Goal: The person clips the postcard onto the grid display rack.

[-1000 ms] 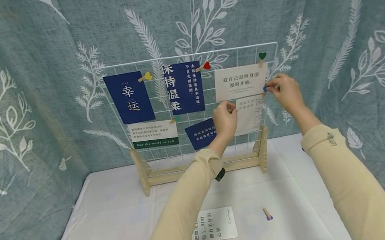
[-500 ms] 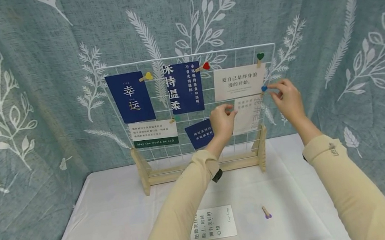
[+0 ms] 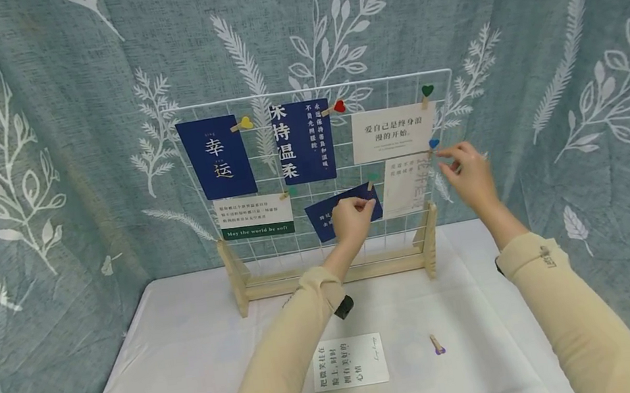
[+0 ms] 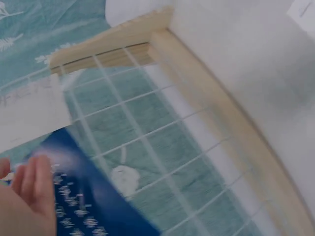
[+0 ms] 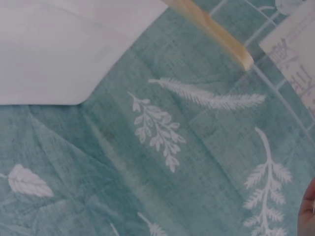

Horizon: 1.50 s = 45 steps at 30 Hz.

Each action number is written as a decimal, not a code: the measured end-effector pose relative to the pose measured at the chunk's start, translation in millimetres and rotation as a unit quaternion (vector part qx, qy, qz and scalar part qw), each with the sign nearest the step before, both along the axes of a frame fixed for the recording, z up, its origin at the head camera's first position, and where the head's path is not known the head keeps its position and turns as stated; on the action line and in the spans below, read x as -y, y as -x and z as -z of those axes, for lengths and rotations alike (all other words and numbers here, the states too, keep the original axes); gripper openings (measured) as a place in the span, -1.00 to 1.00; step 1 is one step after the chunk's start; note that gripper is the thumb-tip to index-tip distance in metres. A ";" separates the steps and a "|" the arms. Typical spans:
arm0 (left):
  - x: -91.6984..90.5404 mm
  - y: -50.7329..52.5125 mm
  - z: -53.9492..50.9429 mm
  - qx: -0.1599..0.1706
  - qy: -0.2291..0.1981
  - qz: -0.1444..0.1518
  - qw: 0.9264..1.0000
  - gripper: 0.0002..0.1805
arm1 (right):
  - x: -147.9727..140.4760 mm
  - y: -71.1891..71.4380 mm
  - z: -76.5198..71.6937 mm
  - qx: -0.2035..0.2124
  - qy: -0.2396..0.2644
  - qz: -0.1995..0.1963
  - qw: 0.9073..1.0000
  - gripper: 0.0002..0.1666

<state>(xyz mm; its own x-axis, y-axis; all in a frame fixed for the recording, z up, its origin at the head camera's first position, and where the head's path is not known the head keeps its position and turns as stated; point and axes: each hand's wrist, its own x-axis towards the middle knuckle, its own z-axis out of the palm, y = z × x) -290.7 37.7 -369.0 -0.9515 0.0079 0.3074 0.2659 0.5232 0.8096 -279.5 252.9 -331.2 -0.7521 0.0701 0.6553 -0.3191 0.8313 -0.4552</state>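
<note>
On the white wire grid (image 3: 314, 186), a pale card with grey print (image 3: 404, 191) hangs at lower right. A peg with a blue heart (image 3: 433, 143) is at its upper right corner. My right hand (image 3: 471, 179) is just beside that peg, thumb and forefinger apart and nothing seen between them. In the right wrist view only a sliver of the right hand (image 5: 307, 211) shows at the edge. My left hand (image 3: 352, 221) is in front of a tilted small blue card (image 3: 321, 222), partly covering it, with loosely bent fingers. A peg with a green heart (image 3: 372, 179) is at that card's top right.
Other cards hang on the grid, among them a dark blue card (image 3: 218, 159) and a white card (image 3: 393, 133). The grid stands in a wooden base (image 3: 387, 267). On the white table lie a printed card (image 3: 366, 359) and a purple heart peg (image 3: 437, 344).
My right hand has let go of the blue heart peg and moved slightly down. My left hand has moved down and left from the pale card, to the small blue card.
</note>
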 end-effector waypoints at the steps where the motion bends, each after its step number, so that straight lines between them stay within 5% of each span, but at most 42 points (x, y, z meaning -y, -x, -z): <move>1: 2.9 -2.3 3.2 0.027 0.001 0.002 1.000 -0.75 | 0.6 -1.2 2.4 0.002 0.000 -0.001 1.000 -0.76; 3: 8.4 -3.8 12.7 0.094 0.008 0.008 0.996 -0.71 | 0.8 -2.5 8.2 0.006 0.002 -0.003 1.000 -0.77; 6: 14.1 6.7 40.9 0.174 0.020 0.018 0.984 -0.62 | 0.6 -4.2 16.7 0.014 0.004 -0.002 1.000 -0.77; 10: 15.7 54.4 118.9 0.213 -0.032 0.029 0.976 -0.41 | 1.2 -5.7 25.6 0.019 0.006 -0.003 1.000 -0.77; 11: 16.1 62.5 132.3 0.220 -0.047 0.030 0.974 -0.37 | 1.6 -5.9 27.1 0.019 0.007 -0.005 1.000 -0.77; 13: 17.7 70.2 141.2 0.255 -0.081 0.032 0.963 -0.31 | 3.0 -6.6 29.5 0.022 0.006 -0.007 1.000 -0.77; 15: 20.5 58.3 124.0 0.291 -0.102 0.029 0.951 -0.31 | 4.2 -7.7 31.7 0.029 0.007 -0.011 0.999 -0.76; 18: 24.1 26.2 79.8 0.321 -0.124 0.011 0.939 -0.35 | 4.3 -9.2 36.5 0.042 0.001 -0.013 0.999 -0.75; 22: 28.8 3.0 54.1 0.298 -0.195 -0.021 0.934 -0.43 | 2.6 -11.3 44.8 0.053 -0.003 -0.017 0.998 -0.75; 27: 34.1 -0.9 48.0 0.266 -0.309 -0.055 0.912 -0.54 | 0.8 -14.9 54.1 0.063 0.002 -0.022 0.998 -0.74; 31: 37.1 3.6 47.7 0.241 -0.360 -0.076 0.898 -0.63 | -0.4 -15.8 61.0 0.074 0.008 -0.023 0.997 -0.74; 38: 43.9 9.8 44.5 0.205 -0.373 -0.103 0.899 -0.73 | -0.8 -17.2 66.2 0.083 0.009 -0.025 0.996 -0.74; 45: 47.3 9.2 48.5 0.201 -0.348 -0.080 0.912 -0.70 | -0.7 -17.0 72.4 0.099 0.006 -0.027 0.995 -0.73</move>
